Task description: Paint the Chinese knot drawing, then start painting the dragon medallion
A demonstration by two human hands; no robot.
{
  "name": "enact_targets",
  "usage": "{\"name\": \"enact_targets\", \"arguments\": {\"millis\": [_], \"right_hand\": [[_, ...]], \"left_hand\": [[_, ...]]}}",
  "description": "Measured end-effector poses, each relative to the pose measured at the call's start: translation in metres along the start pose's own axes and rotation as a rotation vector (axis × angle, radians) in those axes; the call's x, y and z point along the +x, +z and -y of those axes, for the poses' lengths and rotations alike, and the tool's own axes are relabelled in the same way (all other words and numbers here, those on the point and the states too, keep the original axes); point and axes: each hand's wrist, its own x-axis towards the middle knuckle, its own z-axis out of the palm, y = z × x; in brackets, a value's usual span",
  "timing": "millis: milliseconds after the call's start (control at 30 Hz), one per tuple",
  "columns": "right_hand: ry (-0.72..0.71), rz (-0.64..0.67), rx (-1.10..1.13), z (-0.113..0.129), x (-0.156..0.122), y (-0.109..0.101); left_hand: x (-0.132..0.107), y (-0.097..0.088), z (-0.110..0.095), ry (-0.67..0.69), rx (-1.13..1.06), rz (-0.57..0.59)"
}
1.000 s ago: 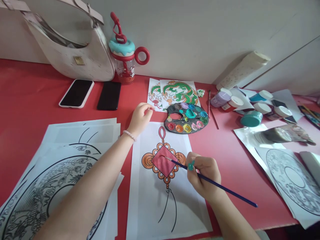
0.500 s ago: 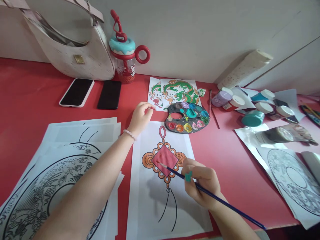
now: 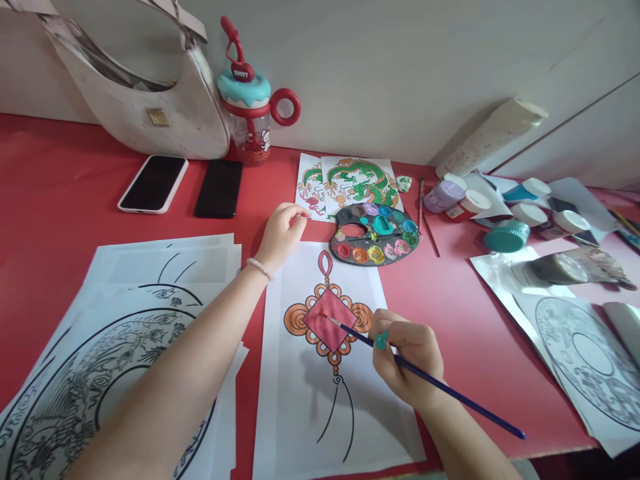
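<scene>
My right hand [image 3: 407, 360] is closed round a thin blue paintbrush [image 3: 450, 390]. Its tip touches the pink diamond of a knot ornament drawing [image 3: 330, 320] on a white sheet [image 3: 300, 413] in front of me. Orange loops ring the diamond. My left hand [image 3: 283, 233], fingers curled, presses on the sheet's top left corner; a bead bracelet is on that wrist. A dark paint palette [image 3: 375, 235] with several coloured wells lies just beyond the sheet.
A stack of black-and-white outline drawings [image 3: 125, 333] lies at left. Two phones [image 3: 153, 183], a cream handbag [image 3: 150, 100] and a drinking bottle [image 3: 249, 100] stand at the back. Paint jars [image 3: 470, 203], a teal lid [image 3: 506, 235] and more sheets crowd the right. A coloured dragon picture [image 3: 357, 180] lies behind the palette.
The brush tip went down and left over the diamond, then came back up to its middle. My left hand stayed put.
</scene>
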Motion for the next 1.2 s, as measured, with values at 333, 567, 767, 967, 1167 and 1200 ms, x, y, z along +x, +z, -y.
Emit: {"name": "enact_targets", "arguments": {"millis": [333,567,767,967,1167,1200], "right_hand": [[-0.078,0.057,0.003,-0.0009,-0.0029,0.0029],[-0.013,-0.012,0.067,-0.001,-0.0033,0.002],[0.009,-0.027,0.067,-0.0008,-0.0018,0.002],[0.038,-0.024,0.056,-0.0006,-0.0014,0.0012],[0.03,-0.023,0.056,-0.001,-0.0015,0.0004],[0.031,-0.026,0.058,-0.0012,-0.0018,0.0005]], "left_hand": [[0.0003,0.0001,0.0003,-0.004,0.011,0.004],[-0.0002,0.0001,-0.0005,0.003,0.01,0.004],[0.0,0.0,-0.0018,0.004,0.017,0.012],[-0.0004,-0.0004,-0.0029,0.001,0.012,0.014],[-0.0001,-0.0003,-0.0032,0.001,0.002,0.013],[0.0,-0.0003,-0.0031,0.003,0.004,0.011]]}}
